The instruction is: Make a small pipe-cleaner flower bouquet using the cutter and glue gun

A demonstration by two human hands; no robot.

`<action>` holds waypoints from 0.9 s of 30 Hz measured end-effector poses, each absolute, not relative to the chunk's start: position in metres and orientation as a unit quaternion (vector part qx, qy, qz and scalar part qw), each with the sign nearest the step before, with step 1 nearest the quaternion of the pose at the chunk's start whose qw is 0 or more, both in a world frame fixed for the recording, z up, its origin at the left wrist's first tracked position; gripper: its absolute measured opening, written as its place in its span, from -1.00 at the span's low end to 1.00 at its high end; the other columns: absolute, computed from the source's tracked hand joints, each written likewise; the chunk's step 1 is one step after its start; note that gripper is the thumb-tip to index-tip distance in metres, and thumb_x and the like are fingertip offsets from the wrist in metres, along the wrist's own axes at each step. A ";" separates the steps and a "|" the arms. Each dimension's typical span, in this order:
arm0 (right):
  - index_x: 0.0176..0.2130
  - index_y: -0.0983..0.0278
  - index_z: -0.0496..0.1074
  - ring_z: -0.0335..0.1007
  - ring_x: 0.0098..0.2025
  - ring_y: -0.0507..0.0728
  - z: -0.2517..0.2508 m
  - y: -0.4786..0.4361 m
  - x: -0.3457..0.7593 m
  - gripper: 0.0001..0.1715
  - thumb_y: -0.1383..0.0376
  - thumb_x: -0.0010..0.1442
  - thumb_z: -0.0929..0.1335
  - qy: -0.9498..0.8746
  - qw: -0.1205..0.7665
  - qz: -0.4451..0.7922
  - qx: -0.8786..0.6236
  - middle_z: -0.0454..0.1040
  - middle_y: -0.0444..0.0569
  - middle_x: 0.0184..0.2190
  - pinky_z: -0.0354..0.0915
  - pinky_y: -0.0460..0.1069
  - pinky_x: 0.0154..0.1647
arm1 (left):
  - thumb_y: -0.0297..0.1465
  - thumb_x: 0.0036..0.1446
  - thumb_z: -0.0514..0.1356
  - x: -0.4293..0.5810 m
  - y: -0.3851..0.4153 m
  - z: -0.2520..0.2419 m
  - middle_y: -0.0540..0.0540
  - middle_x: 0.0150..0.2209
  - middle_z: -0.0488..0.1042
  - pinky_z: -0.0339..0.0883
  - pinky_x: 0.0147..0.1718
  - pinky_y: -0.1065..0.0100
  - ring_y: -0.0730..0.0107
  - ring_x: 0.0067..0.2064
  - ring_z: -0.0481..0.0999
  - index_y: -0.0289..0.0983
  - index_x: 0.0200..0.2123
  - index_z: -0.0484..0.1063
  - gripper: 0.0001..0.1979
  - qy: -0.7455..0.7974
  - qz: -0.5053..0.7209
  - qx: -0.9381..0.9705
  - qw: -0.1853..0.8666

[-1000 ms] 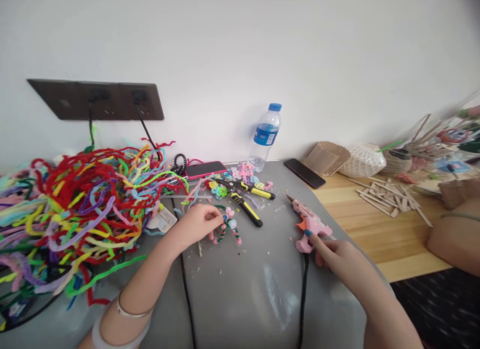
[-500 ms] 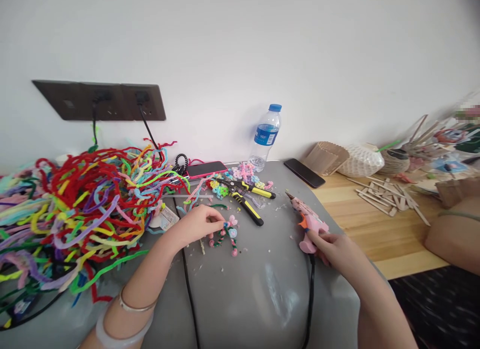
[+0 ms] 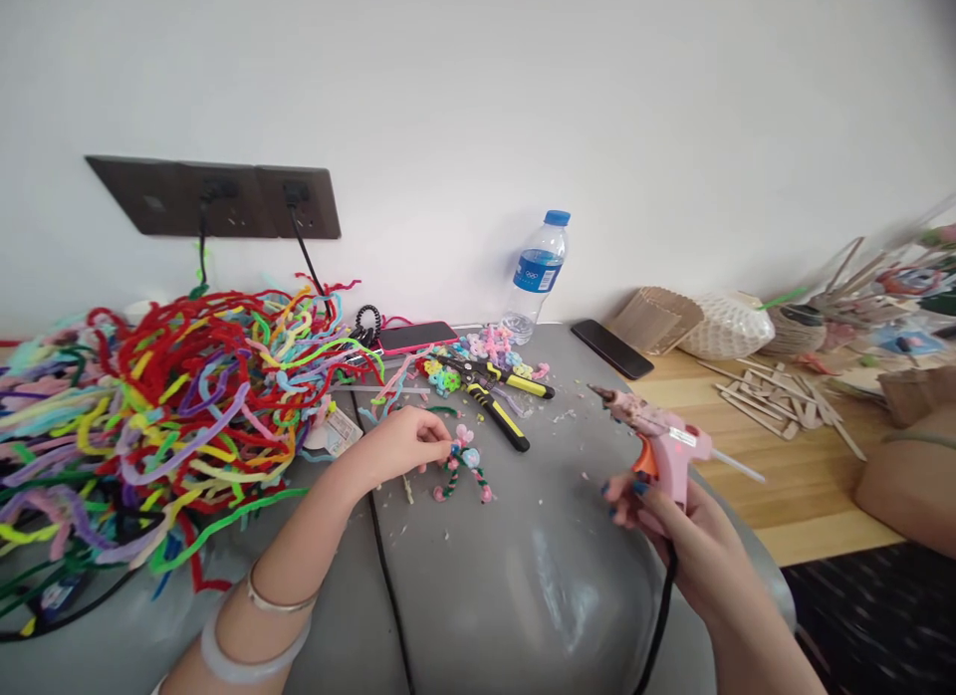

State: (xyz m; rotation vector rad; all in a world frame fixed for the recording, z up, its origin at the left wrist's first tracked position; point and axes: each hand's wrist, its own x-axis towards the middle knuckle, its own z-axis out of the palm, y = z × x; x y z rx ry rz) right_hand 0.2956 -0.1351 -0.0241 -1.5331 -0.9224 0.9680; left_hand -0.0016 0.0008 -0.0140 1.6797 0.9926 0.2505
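Note:
My left hand pinches a small pipe-cleaner figure with green twisted strands and pink and pale blue curled tips. It is held just over the grey surface. My right hand is wrapped round the handle of a pink glue gun with an orange trigger. The gun's nozzle points left toward the wall side, and a translucent glue stick sticks out of its back. Black-and-yellow pliers lie beyond my left hand, beside a pile of small pastel pipe-cleaner flowers.
A big tangle of coloured pipe cleaners covers the left side. Behind stand a water bottle and two phones. Wooden sticks lie on the wooden table at right, near another person's arm. Black cables cross the grey surface.
My right hand has lifted the glue gun and turned it upright, so its handle and glue stick show. My left hand still holds the figure in nearly the same place.

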 end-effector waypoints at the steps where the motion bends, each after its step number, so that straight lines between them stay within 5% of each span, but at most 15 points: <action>1: -0.37 0.26 0.40 0.31 -0.57 0.06 -0.023 -0.137 0.288 -0.57 -0.03 0.02 0.47 -0.386 0.532 0.415 -0.628 0.51 0.00 -0.46 0.29 -0.04 -0.54 | -0.20 0.08 0.17 -0.002 0.001 -0.015 -0.11 -0.30 0.62 0.26 -0.49 0.41 0.33 -0.38 0.51 -0.28 -0.33 0.50 -0.74 0.422 0.106 0.710 0.553; 7: -0.20 0.31 0.42 -0.06 -0.67 -0.03 -0.026 -0.153 0.248 -0.44 -0.14 0.18 0.34 -0.398 0.496 0.520 -0.570 0.18 -0.23 -0.71 -0.11 -0.09 -0.64 | -0.19 0.06 0.19 0.000 -0.001 -0.015 -0.10 -0.32 0.63 0.23 -0.52 0.42 0.30 -0.35 0.53 -0.26 -0.34 0.49 -0.75 0.430 0.110 0.707 0.550; 18: -0.63 0.24 0.25 -0.04 -0.62 0.00 -0.034 -0.173 0.217 -0.35 -0.18 0.20 0.28 -0.561 0.345 0.413 -0.629 0.13 -0.17 -0.70 -0.01 -0.09 -0.64 | -0.21 0.06 0.17 0.001 -0.002 -0.012 -0.09 -0.34 0.62 0.21 -0.54 0.42 0.34 -0.40 0.50 -0.26 -0.38 0.48 -0.77 0.438 0.111 0.709 0.542; 27: -0.59 0.24 0.26 -0.11 -0.60 0.00 -0.044 -0.175 0.214 -0.44 -0.07 0.26 0.24 -0.579 0.326 0.409 -0.626 0.06 -0.19 -0.67 -0.06 -0.10 -0.63 | -0.16 0.04 0.19 0.002 -0.004 -0.009 -0.12 -0.34 0.63 0.18 -0.54 0.41 0.30 -0.38 0.52 -0.26 -0.40 0.47 -0.73 0.441 0.105 0.708 0.542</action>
